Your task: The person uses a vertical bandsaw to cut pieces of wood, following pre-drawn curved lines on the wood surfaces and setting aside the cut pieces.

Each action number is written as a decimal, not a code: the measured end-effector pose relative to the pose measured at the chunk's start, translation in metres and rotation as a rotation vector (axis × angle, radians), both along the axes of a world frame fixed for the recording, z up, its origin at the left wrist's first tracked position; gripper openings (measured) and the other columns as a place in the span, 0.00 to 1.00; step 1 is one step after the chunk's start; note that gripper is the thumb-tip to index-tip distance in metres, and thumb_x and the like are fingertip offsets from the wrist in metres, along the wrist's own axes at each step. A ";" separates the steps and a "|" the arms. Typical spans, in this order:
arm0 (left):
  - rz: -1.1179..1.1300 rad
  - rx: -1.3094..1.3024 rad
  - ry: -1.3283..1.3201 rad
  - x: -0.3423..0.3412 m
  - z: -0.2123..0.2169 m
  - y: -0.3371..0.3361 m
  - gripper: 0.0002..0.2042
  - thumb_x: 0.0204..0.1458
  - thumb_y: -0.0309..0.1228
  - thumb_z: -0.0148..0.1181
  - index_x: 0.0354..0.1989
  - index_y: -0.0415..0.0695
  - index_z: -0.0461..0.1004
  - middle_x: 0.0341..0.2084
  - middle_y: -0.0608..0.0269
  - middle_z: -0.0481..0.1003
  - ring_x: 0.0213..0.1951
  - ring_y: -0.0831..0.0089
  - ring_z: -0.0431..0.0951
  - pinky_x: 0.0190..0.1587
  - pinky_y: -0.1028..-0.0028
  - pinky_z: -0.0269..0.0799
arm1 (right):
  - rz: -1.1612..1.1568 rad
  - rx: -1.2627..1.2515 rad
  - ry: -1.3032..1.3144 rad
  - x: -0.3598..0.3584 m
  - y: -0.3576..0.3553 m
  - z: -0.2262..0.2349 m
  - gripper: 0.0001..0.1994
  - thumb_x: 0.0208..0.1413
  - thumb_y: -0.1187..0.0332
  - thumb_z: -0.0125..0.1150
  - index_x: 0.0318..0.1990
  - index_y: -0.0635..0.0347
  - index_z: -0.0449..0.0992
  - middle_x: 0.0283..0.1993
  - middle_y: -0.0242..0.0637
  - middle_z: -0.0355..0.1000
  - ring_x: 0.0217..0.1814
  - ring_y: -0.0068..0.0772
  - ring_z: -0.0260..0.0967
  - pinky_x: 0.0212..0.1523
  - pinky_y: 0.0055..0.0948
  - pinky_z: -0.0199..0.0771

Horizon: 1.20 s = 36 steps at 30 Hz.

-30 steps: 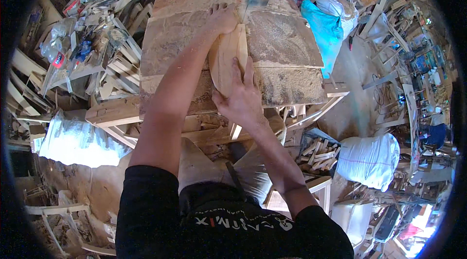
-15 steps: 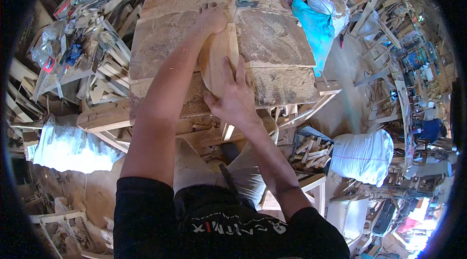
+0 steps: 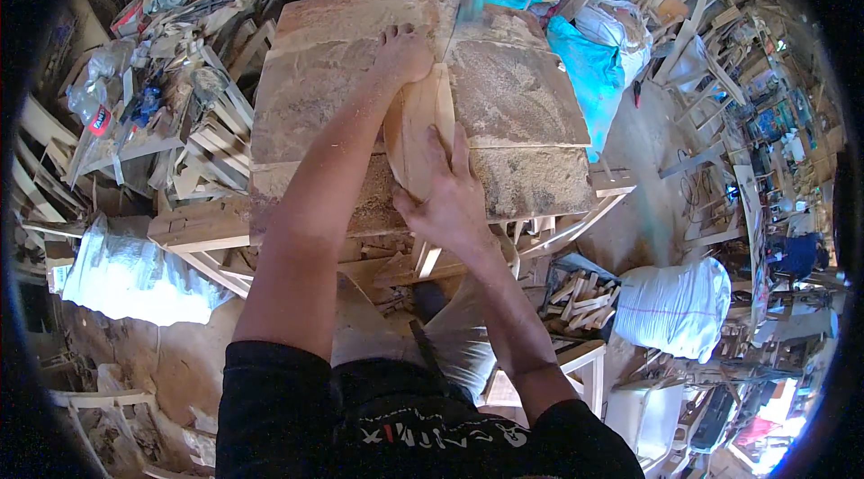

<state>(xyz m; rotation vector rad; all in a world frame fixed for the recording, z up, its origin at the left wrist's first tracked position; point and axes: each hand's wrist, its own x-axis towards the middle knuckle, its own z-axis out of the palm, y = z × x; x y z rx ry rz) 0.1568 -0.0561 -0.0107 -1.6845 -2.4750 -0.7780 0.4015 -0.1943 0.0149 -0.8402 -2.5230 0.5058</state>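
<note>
A pale wooden board (image 3: 418, 126) with a curved left edge lies lengthwise on a sawdust-covered saw table (image 3: 522, 105). Its narrow far end points at a thin upright blade (image 3: 448, 45), with a blurred blue-green part of the machine (image 3: 470, 0) above. My left hand (image 3: 407, 54) presses against the board's far left side, fingers forward over the tabletop and thumb hidden. Around the near right part of the board closes my right hand (image 3: 447, 200), thumb at the near end and fingers along the top.
Scrap wood (image 3: 216, 141) is heaped left of the table, with a plastic bottle (image 3: 94, 114) among it. A turquoise sack (image 3: 585, 69) touches the right side. White sacks (image 3: 675, 308) and a crate of offcuts (image 3: 583, 297) stand at the near right.
The whole view has shifted slightly, so table and hands appear lower and a little further right. Both hands keep their places on the board, which shows no clear movement along the table.
</note>
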 end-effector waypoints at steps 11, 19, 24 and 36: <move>0.023 -0.072 -0.014 0.002 0.006 0.001 0.28 0.59 0.34 0.48 0.70 0.45 0.64 0.69 0.43 0.63 0.71 0.39 0.58 0.73 0.44 0.50 | 0.002 0.127 -0.034 -0.001 0.003 0.002 0.50 0.47 0.55 0.74 0.74 0.67 0.55 0.72 0.74 0.49 0.66 0.75 0.66 0.61 0.54 0.77; 0.011 -0.080 0.010 -0.004 0.006 0.001 0.27 0.61 0.35 0.46 0.71 0.52 0.64 0.71 0.44 0.61 0.72 0.40 0.57 0.74 0.45 0.49 | -0.016 0.128 -0.072 -0.007 0.000 0.002 0.53 0.45 0.50 0.74 0.74 0.68 0.54 0.73 0.75 0.47 0.68 0.78 0.62 0.63 0.56 0.74; 0.008 -0.120 0.013 -0.001 0.008 0.005 0.27 0.62 0.35 0.45 0.72 0.49 0.63 0.71 0.44 0.61 0.73 0.40 0.56 0.74 0.45 0.49 | -0.015 0.136 -0.037 -0.006 0.003 -0.001 0.53 0.44 0.50 0.74 0.74 0.67 0.54 0.73 0.76 0.46 0.68 0.78 0.62 0.62 0.56 0.74; 0.022 -0.242 -0.011 -0.001 0.017 0.004 0.30 0.62 0.34 0.46 0.75 0.47 0.58 0.75 0.45 0.55 0.76 0.40 0.50 0.77 0.46 0.43 | 0.001 0.136 0.009 -0.007 0.006 0.001 0.50 0.43 0.55 0.76 0.74 0.65 0.57 0.72 0.77 0.49 0.68 0.78 0.63 0.61 0.57 0.75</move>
